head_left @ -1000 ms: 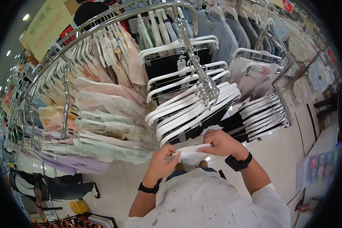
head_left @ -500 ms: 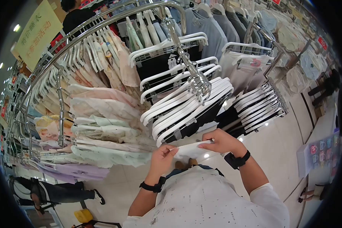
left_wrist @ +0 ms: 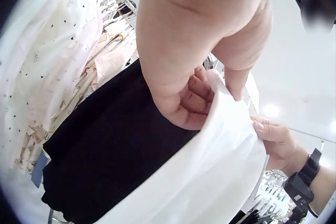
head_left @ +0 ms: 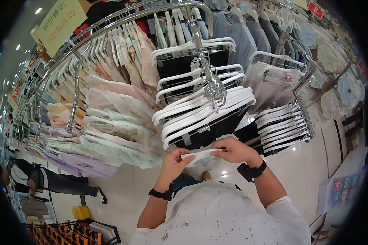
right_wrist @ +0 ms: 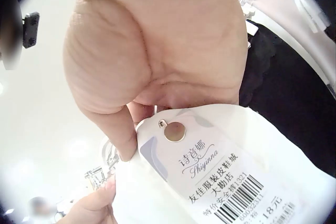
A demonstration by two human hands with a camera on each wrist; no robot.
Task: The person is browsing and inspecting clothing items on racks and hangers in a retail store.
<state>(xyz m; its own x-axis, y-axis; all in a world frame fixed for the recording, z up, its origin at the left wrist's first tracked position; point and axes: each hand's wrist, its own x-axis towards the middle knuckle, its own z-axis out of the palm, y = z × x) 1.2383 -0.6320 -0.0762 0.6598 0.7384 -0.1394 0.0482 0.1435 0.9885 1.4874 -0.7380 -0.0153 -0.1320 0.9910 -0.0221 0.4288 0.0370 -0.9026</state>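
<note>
Between both hands stretches a pair of white shorts (head_left: 201, 158), held up by the waistband in front of the body. My left hand (head_left: 173, 164) pinches one end of the band; in the left wrist view its fingers curl behind the white cloth. At the other end, my right hand (head_left: 236, 152) pinches the band between thumb and fingers. A printed price tag (right_wrist: 202, 174) with a barcode hangs on the front of the shorts, just below the right hand. The lower part of the shorts is mostly hidden in the head view.
Just beyond the hands, black garments (head_left: 200, 136) hang from white clip hangers (head_left: 208, 112) on a chrome rack arm (head_left: 206, 67). Pastel clothes (head_left: 118, 141) fill the rack at left. More white hangers (head_left: 284, 128) are at right. A person (head_left: 53, 179) is at far left.
The head view swung aside and came back. Both hands keep hold of the white shorts, and have drawn slightly closer together along the waistband.
</note>
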